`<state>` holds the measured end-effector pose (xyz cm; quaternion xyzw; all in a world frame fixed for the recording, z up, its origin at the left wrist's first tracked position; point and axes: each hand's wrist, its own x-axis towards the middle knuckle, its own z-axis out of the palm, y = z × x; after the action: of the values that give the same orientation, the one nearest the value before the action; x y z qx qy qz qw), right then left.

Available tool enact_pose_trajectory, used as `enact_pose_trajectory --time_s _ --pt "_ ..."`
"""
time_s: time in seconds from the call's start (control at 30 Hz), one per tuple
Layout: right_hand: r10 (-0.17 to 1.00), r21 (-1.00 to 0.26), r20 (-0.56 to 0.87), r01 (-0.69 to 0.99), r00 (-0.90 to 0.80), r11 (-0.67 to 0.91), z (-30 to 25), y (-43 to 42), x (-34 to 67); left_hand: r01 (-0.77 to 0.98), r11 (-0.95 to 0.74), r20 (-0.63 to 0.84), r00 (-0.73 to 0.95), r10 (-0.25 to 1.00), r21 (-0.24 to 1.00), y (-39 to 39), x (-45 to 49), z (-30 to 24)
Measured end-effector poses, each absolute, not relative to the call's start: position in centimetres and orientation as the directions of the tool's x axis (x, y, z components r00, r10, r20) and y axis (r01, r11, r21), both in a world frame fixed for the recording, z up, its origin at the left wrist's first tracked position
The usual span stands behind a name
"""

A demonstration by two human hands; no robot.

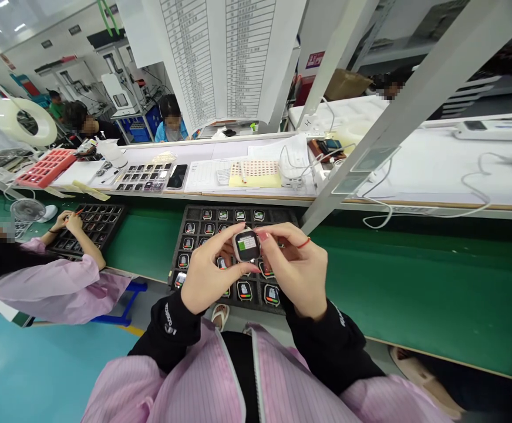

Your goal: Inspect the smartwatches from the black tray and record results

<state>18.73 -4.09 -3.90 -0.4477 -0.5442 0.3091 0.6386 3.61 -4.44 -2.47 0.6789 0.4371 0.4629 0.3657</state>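
Between my two hands is a square smartwatch case (247, 245) without a strap, its lit screen facing up at me with a green patch on it. My left hand (209, 267) grips its left side between thumb and fingers. On the other side, the thumb and fingers of my right hand (297, 264) pinch the case near its upper right edge. Directly beneath both hands lies a dark foam tray (198, 212) with rows of similar watch cases, many with lit screens. My hands hide part of its middle.
A shelf (212, 150) behind the green bench (414, 294) bears a phone (177, 176), a plastic tray of small parts (144, 177) and a yellow sticker sheet (256, 174). A slanted white post (397, 111) rises at right. At left, a co-worker's hands (67, 221) work over another dark tray (101, 226).
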Motion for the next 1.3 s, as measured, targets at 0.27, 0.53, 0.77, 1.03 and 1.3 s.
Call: enact_pose_trajectory --time_s 0.27,0.53,0.77,1.03,1.3 --pt "0.956 -0.973 0.177 -0.187 -0.232 0.135 -3.9 -3.6 19.1 0.499 -0.573 0.544 0.222 0.809 0.649 -4.3 3.2 -2.7" --pt "0.916 -0.96 0.224 -0.234 -0.334 0.15 -4.5 -3.2 20.0 0.47 -0.61 0.557 0.267 0.787 0.637 -3.7 2.6 -3.1" --pt "0.958 -0.965 0.202 -0.211 -0.203 0.159 -5.2 -3.0 19.0 0.448 -0.648 0.589 0.283 0.757 0.617 -2.8 2.8 -3.6" --pt "0.979 -0.982 0.094 -0.176 -0.178 0.063 -6.7 -2.4 19.0 0.363 -0.435 0.345 0.287 0.894 0.824 -0.4 1.4 -5.7" --pt "0.987 -0.985 -0.156 -0.063 -0.038 -0.158 -12.0 -4.5 20.9 0.338 0.071 -0.094 0.051 0.994 0.938 11.0 -6.1 -15.3"
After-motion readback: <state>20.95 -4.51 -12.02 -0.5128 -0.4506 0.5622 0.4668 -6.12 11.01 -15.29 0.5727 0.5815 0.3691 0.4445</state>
